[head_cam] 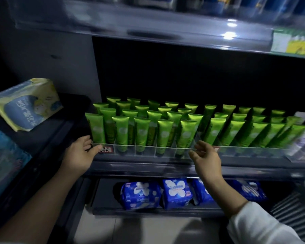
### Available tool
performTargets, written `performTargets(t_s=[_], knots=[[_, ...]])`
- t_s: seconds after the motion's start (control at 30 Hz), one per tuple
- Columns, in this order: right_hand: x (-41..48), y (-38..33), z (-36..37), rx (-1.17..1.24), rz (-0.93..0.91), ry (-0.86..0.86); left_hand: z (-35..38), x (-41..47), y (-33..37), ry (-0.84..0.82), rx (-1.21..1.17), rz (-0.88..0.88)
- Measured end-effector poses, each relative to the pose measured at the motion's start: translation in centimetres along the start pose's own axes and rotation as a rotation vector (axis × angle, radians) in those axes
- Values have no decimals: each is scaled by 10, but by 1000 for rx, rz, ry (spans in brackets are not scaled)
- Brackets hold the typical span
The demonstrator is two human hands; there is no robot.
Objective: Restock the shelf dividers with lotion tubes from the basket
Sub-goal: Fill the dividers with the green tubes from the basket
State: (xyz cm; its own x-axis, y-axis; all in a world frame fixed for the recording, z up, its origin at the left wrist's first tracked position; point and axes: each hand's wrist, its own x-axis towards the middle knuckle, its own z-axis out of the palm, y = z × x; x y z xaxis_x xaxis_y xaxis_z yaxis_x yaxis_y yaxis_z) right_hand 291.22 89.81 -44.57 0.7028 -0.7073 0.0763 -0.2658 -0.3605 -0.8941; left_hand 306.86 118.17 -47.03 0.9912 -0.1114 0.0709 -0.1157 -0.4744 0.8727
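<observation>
Both hands, left hand [81, 152] and right hand [207, 158], rest empty and unclenched at the divider rail [148, 149] near six o'clock, tubes [163, 134] look fully stocked, so next likely straightening.

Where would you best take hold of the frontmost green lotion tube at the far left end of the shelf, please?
Probably by its flat crimped top, pinched from above. The frontmost green lotion tube stands upright, cap down, behind the clear plastic front rail, which hides its base, and neighbouring tubes crowd its right side. The left hand, open at the rail just beside it, is nearest.
</observation>
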Motion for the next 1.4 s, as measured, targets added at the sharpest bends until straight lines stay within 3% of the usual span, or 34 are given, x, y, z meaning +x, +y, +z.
performTargets(t_s=[0.23, 0.57, 1.4], knots=[[1, 8, 7, -48, 14, 99, 3, 9, -6, -59, -34, -40], [8, 19, 16, 80, 126, -91, 8, 10, -8, -97, -68, -101], [7, 25, 14, 33, 104, -101, 5, 4, -11, -62, -112, -115]])
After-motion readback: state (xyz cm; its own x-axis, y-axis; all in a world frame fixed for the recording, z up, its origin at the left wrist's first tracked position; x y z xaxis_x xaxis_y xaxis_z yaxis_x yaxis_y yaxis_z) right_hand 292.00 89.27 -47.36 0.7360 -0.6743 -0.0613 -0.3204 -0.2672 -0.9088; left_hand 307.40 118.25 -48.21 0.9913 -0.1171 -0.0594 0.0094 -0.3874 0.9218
